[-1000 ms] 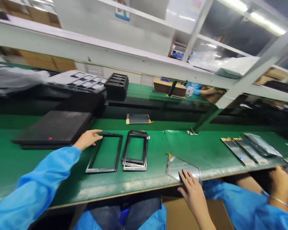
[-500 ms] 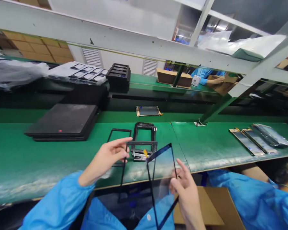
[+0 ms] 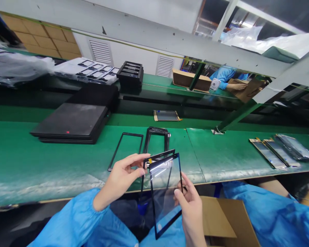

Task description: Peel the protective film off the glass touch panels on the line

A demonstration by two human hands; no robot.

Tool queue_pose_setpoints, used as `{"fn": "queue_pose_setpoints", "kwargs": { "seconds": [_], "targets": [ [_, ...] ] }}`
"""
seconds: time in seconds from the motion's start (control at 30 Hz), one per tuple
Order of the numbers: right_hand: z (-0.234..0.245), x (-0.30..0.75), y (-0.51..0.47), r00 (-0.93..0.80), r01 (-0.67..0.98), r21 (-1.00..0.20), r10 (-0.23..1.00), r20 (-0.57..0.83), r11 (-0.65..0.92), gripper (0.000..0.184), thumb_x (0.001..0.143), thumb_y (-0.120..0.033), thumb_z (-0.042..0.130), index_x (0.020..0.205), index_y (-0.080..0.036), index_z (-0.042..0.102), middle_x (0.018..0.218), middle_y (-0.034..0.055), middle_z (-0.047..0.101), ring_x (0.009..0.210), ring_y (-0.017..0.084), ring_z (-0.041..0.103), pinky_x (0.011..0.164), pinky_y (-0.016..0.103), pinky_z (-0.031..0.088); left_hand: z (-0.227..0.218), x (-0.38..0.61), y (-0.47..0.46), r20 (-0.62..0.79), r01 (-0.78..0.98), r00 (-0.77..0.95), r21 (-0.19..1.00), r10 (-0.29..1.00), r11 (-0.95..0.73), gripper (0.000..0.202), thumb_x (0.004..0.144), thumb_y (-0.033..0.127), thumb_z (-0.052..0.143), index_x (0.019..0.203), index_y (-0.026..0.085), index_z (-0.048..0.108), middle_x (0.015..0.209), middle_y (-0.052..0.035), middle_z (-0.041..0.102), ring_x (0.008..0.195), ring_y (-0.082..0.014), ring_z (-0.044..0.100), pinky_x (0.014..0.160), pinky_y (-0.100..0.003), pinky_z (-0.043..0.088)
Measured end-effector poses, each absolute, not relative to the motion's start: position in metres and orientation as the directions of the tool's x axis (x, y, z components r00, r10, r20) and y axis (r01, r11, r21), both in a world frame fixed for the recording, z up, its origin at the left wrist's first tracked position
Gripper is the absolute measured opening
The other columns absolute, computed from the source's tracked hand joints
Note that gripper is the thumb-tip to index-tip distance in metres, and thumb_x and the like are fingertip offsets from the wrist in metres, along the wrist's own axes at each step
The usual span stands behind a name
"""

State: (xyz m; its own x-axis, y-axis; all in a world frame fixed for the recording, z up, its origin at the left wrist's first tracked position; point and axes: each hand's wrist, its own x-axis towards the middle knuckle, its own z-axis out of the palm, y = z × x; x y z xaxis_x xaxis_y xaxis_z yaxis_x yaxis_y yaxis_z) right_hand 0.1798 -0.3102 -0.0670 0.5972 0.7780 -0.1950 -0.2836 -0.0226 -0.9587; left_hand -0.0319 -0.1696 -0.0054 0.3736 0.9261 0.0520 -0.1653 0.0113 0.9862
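My left hand (image 3: pixel 125 175) pinches the left edge of a thin black frame (image 3: pixel 158 155), holding it just behind a glass touch panel (image 3: pixel 165 192). My right hand (image 3: pixel 189 199) grips that panel by its right edge, fingers wrapped round it. Both parts are raised above my lap, in front of the green bench's (image 3: pixel 41 161) near edge. On the bench beyond lie a single black frame (image 3: pixel 125 150) and a small stack of frames (image 3: pixel 157 137).
Black trays (image 3: pixel 72 121) are stacked at left, and a display panel (image 3: pixel 167 115) lies farther back. Several screens (image 3: pixel 280 151) lie at right. A cardboard box (image 3: pixel 218 219) sits below by a co-worker's blue sleeve (image 3: pixel 273 212). A shelf beam (image 3: pixel 144 31) runs overhead.
Both hands have drawn the frame and glass panel closer together, so the panel now overlaps the frame. The view has tilted slightly down and left.
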Motion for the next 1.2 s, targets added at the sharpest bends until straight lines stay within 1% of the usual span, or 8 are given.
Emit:
{"fn": "queue_pose_setpoints", "kwargs": {
  "seconds": [0.13,0.27,0.37,0.5,0.6,0.7,1.07,1.2],
  "targets": [
    [-0.067,0.176,-0.309,0.623,-0.262,-0.965,0.763,-0.172,-0.005,0.065,0.077,-0.041,0.093,0.136,-0.022,0.074,0.097,0.0071,0.077,0.071,0.017,0.068,0.053,0.022,0.054,-0.005,-0.029,-0.172,0.033,-0.171,0.383,0.985,0.923,0.035,0.033,0.084,0.025,0.087,0.116,0.028,0.087,0.091,-0.0049,0.077,0.078,-0.0169,0.071,0.071,-0.023,0.064],
    [-0.070,0.172,-0.310,0.634,-0.199,-0.980,0.764,-0.123,0.008,0.062,0.079,-0.039,0.090,0.137,-0.023,0.073,0.114,0.0103,0.078,0.093,0.021,0.073,0.074,0.028,0.062,-0.006,-0.027,-0.174,-0.046,-0.176,0.406,0.976,0.913,0.128,0.039,0.084,0.032,0.089,0.122,0.024,0.085,0.090,-0.0069,0.080,0.074,-0.0172,0.071,0.064,-0.023,0.063],
    [-0.073,0.171,-0.313,0.636,-0.167,-0.986,0.763,-0.117,-0.012,0.063,0.083,-0.039,0.087,0.141,-0.021,0.070,0.112,0.0098,0.077,0.091,0.020,0.072,0.083,0.033,0.062,-0.009,-0.027,-0.175,-0.097,-0.185,0.402,0.965,0.911,0.184,0.045,0.081,0.034,0.091,0.123,0.021,0.084,0.086,-0.0065,0.079,0.073,-0.0177,0.072,0.062,-0.023,0.063],
    [-0.075,0.171,-0.315,0.614,-0.168,-0.985,0.776,-0.143,-0.049,0.062,0.085,-0.038,0.087,0.142,-0.022,0.069,0.103,0.0061,0.074,0.082,0.018,0.069,0.077,0.030,0.062,-0.013,-0.026,-0.175,-0.168,-0.205,0.419,0.940,0.893,0.273,0.049,0.080,0.034,0.093,0.126,0.021,0.083,0.084,-0.0064,0.080,0.072,-0.0171,0.073,0.061,-0.021,0.062],
    [-0.073,0.170,-0.315,0.617,-0.173,-0.983,0.771,-0.158,-0.063,0.063,0.084,-0.040,0.087,0.141,-0.023,0.069,0.102,0.0060,0.072,0.078,0.018,0.067,0.065,0.026,0.060,-0.015,-0.024,-0.175,-0.210,-0.221,0.413,0.921,0.886,0.321,0.052,0.078,0.033,0.095,0.127,0.022,0.082,0.086,-0.0065,0.080,0.074,-0.0180,0.074,0.062,-0.021,0.062],
    [-0.069,0.168,-0.314,0.599,-0.175,-0.982,0.783,-0.167,-0.075,0.064,0.085,-0.040,0.086,0.144,-0.023,0.067,0.104,0.0067,0.070,0.079,0.018,0.066,0.061,0.025,0.059,-0.017,-0.023,-0.174,-0.219,-0.247,0.413,0.907,0.884,0.340,0.054,0.078,0.033,0.095,0.129,0.022,0.081,0.092,-0.0080,0.082,0.080,-0.0199,0.077,0.063,-0.022,0.063],
    [-0.063,0.162,-0.308,0.642,-0.053,-0.994,0.759,-0.110,-0.099,0.062,0.088,-0.043,0.081,0.143,-0.021,0.067,0.115,0.0096,0.070,0.091,0.021,0.070,0.081,0.032,0.061,-0.022,-0.023,-0.176,-0.236,-0.226,0.429,0.906,0.872,0.357,0.066,0.083,0.038,0.091,0.142,0.018,0.071,0.104,-0.0150,0.085,0.097,-0.0276,0.081,0.067,-0.024,0.066],
    [-0.068,0.160,-0.311,0.635,0.029,-0.993,0.769,-0.069,-0.113,0.058,0.092,-0.044,0.076,0.145,-0.024,0.066,0.120,0.0094,0.069,0.096,0.022,0.070,0.083,0.033,0.060,-0.017,-0.020,-0.176,-0.245,-0.218,0.402,0.910,0.882,0.352,0.064,0.081,0.039,0.093,0.138,0.019,0.074,0.112,-0.0162,0.084,0.103,-0.0320,0.082,0.064,-0.023,0.066]
  ]
}}
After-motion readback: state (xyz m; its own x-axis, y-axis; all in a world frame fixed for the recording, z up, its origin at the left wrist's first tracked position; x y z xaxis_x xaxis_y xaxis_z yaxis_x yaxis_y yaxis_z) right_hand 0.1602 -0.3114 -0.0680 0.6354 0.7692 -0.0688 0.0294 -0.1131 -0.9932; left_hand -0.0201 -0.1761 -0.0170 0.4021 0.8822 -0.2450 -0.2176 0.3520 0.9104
